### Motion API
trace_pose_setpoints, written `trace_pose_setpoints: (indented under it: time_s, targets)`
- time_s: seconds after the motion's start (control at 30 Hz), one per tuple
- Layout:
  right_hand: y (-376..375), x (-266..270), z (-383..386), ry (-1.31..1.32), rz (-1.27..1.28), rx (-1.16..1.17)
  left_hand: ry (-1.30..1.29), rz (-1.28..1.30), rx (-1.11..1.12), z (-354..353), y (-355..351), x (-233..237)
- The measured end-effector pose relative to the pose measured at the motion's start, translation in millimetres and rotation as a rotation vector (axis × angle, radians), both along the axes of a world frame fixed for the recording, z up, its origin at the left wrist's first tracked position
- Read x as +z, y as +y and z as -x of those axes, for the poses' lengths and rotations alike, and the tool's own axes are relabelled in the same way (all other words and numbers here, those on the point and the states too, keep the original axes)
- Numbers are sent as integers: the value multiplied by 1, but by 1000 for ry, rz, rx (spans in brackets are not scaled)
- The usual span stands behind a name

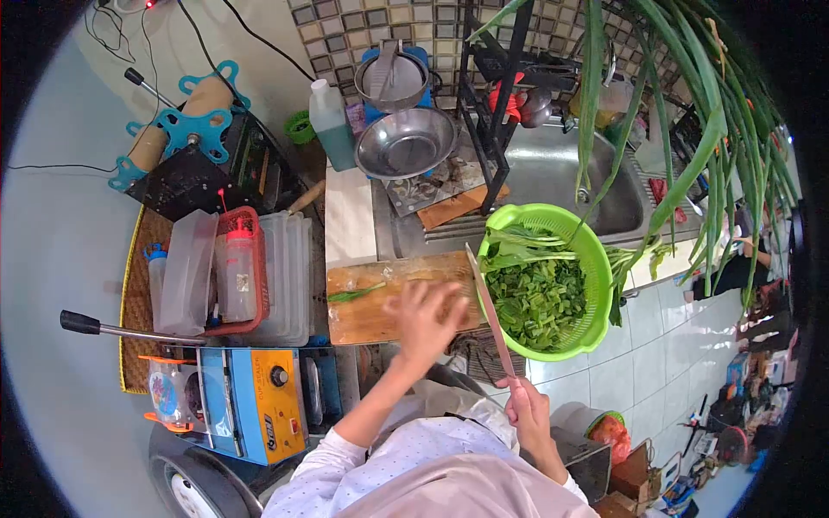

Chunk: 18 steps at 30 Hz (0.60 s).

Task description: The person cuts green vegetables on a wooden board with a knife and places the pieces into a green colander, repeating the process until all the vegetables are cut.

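Note:
My right hand (pixel 527 407) is wrapped round the handle of a long knife (pixel 490 312), whose blade points up and away from me. The blade crosses between the cutting board and the green basket. Over the right part of the wooden cutting board (pixel 367 321) is my left hand (pixel 425 318), its fingers apart and slightly blurred, with nothing visible in them. A strip of green leaf (pixel 356 293) lies on the board's left part. Chopped leafy greens (pixel 540 302) fill the lime-green basket (pixel 609 276), with longer whole stalks (pixel 531 244) at its far side.
Behind the board are a metal bowl (pixel 406 145), a bottle of green liquid (pixel 332 125) and a steel sink (pixel 557 168). Long green leaves (pixel 717 129) hang at the upper right. To the left stand a cup sealer (pixel 275 401) and a red basket (pixel 259 298) holding bottles.

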State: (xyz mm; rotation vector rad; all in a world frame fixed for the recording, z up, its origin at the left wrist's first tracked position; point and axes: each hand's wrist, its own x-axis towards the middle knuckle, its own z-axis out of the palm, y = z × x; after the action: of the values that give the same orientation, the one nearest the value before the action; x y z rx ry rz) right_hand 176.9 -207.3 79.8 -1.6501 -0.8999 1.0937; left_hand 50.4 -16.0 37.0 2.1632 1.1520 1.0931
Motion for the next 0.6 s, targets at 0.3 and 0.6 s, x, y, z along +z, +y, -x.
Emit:
trace_pose_setpoints:
  time_s: [0.3,0.6]
  targets:
    - [17,-6,-5,-331,157,202,414,-33,165,41,9,-17]
    - [24,-1,-9,-427,269,309,261,-18,155,39,10,-28]
